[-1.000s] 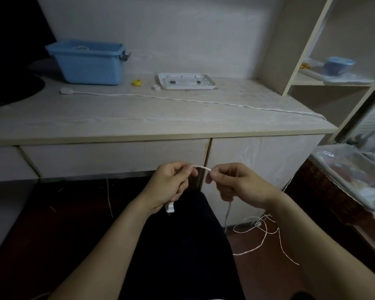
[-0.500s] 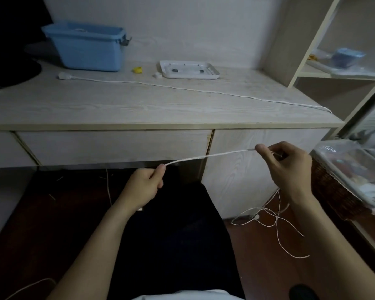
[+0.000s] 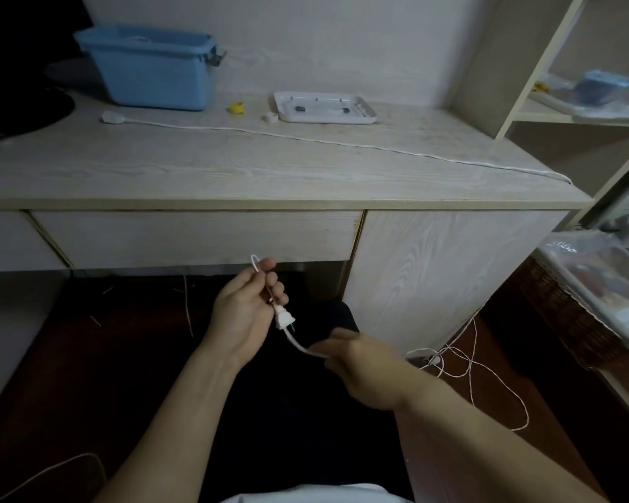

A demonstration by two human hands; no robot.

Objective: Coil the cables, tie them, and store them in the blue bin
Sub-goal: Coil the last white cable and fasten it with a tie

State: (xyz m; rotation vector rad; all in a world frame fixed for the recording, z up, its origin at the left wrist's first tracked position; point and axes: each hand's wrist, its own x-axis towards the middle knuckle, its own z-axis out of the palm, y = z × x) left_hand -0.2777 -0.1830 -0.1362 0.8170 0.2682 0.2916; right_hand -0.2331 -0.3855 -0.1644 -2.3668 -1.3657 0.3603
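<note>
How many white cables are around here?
3 that I can tell: one cable in the hands, one cable across the desk, and one cable at bottom left on the floor. The floor tangle may belong to the first two.

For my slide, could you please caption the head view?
Both hands, left hand and right hand, loop the white cable below the desk.

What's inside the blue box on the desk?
The blue bin stands at the back of the desk. Its wall hides the inside; only a faint pale shape shows at the rim, too unclear to name.
</note>
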